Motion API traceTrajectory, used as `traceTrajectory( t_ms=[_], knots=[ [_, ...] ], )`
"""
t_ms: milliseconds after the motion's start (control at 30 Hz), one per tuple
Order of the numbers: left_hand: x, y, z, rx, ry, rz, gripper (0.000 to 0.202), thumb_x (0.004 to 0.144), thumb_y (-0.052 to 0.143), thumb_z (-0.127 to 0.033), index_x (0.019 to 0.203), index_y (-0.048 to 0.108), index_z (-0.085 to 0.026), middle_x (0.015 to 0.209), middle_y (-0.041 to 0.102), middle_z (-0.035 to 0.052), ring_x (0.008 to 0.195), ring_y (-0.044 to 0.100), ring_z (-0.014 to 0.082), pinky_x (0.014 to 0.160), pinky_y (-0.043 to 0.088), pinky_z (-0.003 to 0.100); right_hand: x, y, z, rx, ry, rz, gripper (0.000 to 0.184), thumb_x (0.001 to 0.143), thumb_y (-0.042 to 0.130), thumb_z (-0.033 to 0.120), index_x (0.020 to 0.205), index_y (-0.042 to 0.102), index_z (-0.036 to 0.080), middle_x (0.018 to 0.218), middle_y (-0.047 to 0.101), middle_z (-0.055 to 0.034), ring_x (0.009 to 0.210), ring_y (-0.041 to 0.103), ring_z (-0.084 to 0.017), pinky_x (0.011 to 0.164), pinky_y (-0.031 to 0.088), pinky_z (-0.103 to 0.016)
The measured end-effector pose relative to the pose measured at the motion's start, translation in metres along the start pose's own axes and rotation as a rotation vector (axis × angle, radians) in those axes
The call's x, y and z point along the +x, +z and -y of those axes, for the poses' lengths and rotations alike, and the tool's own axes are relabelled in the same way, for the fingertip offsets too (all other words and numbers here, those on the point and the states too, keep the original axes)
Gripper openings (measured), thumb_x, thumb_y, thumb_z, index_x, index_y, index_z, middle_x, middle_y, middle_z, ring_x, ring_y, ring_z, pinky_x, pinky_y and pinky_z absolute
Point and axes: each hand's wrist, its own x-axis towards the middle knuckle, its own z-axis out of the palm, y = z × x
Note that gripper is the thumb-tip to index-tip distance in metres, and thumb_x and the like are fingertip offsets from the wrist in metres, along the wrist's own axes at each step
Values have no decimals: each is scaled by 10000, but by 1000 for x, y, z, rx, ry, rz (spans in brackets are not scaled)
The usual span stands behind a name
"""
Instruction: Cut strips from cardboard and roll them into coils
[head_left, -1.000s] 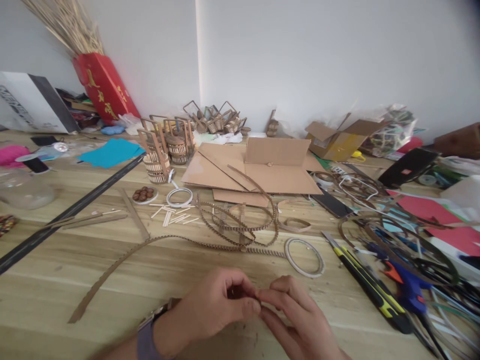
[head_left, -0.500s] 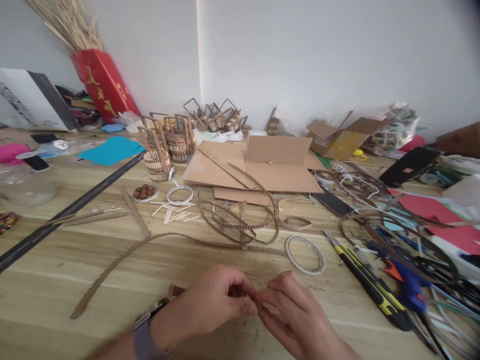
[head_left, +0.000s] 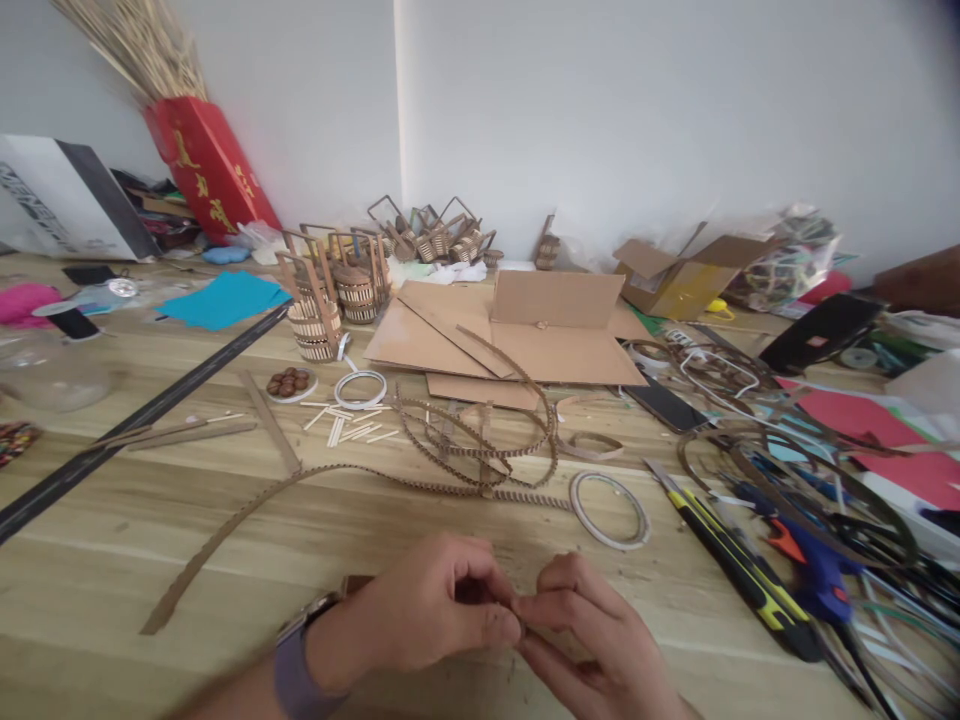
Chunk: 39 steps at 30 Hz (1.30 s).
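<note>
My left hand (head_left: 439,605) and my right hand (head_left: 592,630) meet at the front middle of the table, thumbs and fingers pinched close together. Between them is a narrow brown cardboard strip, mostly covered by the fingers; one end of the cardboard strip (head_left: 355,584) sticks out behind my left wrist. Just beyond the hands, a long corrugated strip (head_left: 330,469) curls across the wood into loose loops. A roll of white double-sided tape (head_left: 576,512) lies at the end of that strip, ahead of my right hand.
To the right lie a yellow-black utility knife (head_left: 739,560), a blue glue gun (head_left: 821,575) and tangled strips. Flat cardboard (head_left: 427,330), small stick baskets (head_left: 315,332), short white sticks (head_left: 349,430), a dish of brown beads (head_left: 291,384) and a second tape roll (head_left: 360,376) stand farther back.
Both hands shift very slightly, and the right hand's fingers tilt a little lower against the left fingertips. Everything else on the table stays where it was.
</note>
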Motion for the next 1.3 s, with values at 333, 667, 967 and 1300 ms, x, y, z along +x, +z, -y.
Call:
traceTrajectory(
  t_ms=[333,667,967,1300],
  knots=[
    [0,6,1,237,-52,-150,192,770,676,-329,731,624,-148,698,521,-27,666,464,132,596,315,222,-1,3,-3,-244,-59,38,87,937,532,198,932,618,210,757,626,-25,645,593,-141,569,516,-242],
    [-1,-2,1,-6,32,67,429,802,655,-557,858,708,-135,733,560,-9,669,466,128,605,345,218,3,-4,1,-22,15,15,51,880,617,174,877,631,223,724,597,-6,654,607,-127,561,522,-203],
    [0,1,3,78,78,7,249,825,629,-370,776,645,-127,696,508,-25,633,437,113,574,319,212,-2,2,0,38,50,0,77,875,623,162,923,625,222,749,580,-7,644,613,-114,538,524,-181],
    [1,8,11,301,9,-154,223,821,631,-348,729,601,-147,698,510,-27,667,460,131,596,307,224,-3,6,-5,-181,-9,43,75,927,551,193,944,617,223,755,627,-26,652,611,-145,570,521,-230]
  ],
)
